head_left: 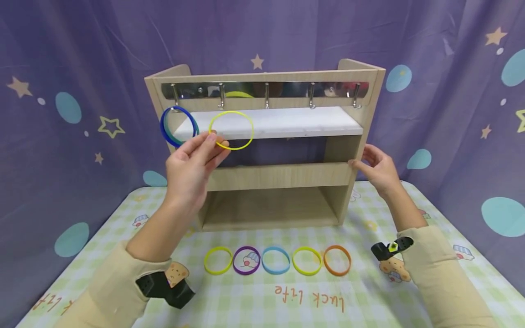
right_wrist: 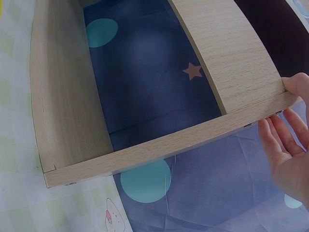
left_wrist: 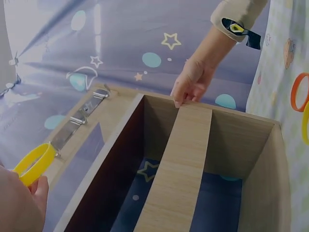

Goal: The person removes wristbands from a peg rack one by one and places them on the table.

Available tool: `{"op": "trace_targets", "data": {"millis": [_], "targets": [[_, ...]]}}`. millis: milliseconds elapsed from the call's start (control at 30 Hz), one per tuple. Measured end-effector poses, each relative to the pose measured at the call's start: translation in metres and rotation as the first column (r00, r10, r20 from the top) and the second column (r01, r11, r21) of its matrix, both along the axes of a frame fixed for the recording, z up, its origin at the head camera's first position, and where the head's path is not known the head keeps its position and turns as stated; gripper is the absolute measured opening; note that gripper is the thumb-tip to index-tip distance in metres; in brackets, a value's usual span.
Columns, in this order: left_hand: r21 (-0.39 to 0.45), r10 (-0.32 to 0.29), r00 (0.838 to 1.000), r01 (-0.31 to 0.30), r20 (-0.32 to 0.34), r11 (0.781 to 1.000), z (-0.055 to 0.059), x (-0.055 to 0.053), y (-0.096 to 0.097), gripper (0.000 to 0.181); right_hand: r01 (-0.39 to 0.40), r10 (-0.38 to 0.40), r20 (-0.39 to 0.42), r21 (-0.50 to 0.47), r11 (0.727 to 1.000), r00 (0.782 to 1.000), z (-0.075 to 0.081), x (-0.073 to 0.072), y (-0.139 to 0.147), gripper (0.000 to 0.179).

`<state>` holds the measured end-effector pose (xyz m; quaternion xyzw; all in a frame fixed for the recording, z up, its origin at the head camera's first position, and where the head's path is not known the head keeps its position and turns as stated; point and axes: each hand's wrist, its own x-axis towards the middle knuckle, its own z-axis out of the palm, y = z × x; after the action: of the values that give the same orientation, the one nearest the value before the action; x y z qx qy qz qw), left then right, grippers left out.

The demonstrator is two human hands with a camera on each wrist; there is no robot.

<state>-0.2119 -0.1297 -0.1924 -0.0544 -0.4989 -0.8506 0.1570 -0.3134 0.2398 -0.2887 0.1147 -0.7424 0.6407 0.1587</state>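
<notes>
My left hand (head_left: 189, 173) pinches a yellow wristband (head_left: 252, 131) between thumb and fingers, holding it up in front of the rack's upper part, just below the second hook (head_left: 222, 96) from the left. A dark blue wristband (head_left: 163, 130) and a teal one hang from the leftmost hook (head_left: 175, 95), partly behind this hand. At the other side, my right hand (head_left: 379, 169) grips the right side panel of the wooden rack (head_left: 279, 176). Its thumb lies at the front edge and its fingers bend round the outer face, as the right wrist view shows.
Several wristbands lie in a row on the checked tablecloth (head_left: 311, 303) before the rack: yellow, purple (head_left: 234, 261), light blue (head_left: 276, 272), yellow and orange (head_left: 350, 262). A metal strip across the rack's top carries several hooks. A patterned purple curtain (head_left: 287, 32) hangs behind.
</notes>
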Motion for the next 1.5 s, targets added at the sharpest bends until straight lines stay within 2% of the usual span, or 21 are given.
{"op": "trace_targets", "data": {"millis": [200,367,600,800,1067,1300,1500], "targets": [[-0.031,-0.031,0.997,0.034,0.068,0.999,-0.008,0.001,-0.01,0.01,0.007,-0.007,-0.007,0.019,1.0,1.0,0.0,-0.001,0.001,0.033],[-0.045,-0.06,0.988,0.067,0.143,0.997,-0.017,0.0,-0.018,0.006,0.007,-0.007,0.007,0.011,1.0,1.0,-0.001,-0.001,0.001,0.033],[-0.068,-0.065,0.988,0.075,0.143,0.995,-0.029,0.004,-0.028,0.005,0.004,-0.004,-0.002,-0.002,1.0,1.0,-0.002,-0.001,0.001,0.034],[-0.112,-0.068,0.98,0.09,0.187,0.99,-0.036,0.007,-0.04,0.009,-0.001,0.001,-0.003,-0.012,1.0,1.0,-0.002,0.0,0.001,0.034],[-0.142,-0.111,0.973,0.141,0.203,0.98,-0.048,0.006,-0.059,0.008,0.009,-0.008,-0.002,0.011,1.0,1.0,0.0,0.001,0.0,0.033],[-0.184,-0.098,0.963,0.147,0.25,0.972,-0.057,0.007,-0.074,0.008,0.005,-0.005,-0.01,-0.006,1.0,1.0,0.001,0.003,-0.001,0.032],[-0.234,-0.102,0.959,0.166,0.266,0.958,-0.07,0.007,-0.089,0.003,-0.012,0.012,-0.018,-0.028,1.0,1.0,0.0,0.002,-0.002,0.032]]}}
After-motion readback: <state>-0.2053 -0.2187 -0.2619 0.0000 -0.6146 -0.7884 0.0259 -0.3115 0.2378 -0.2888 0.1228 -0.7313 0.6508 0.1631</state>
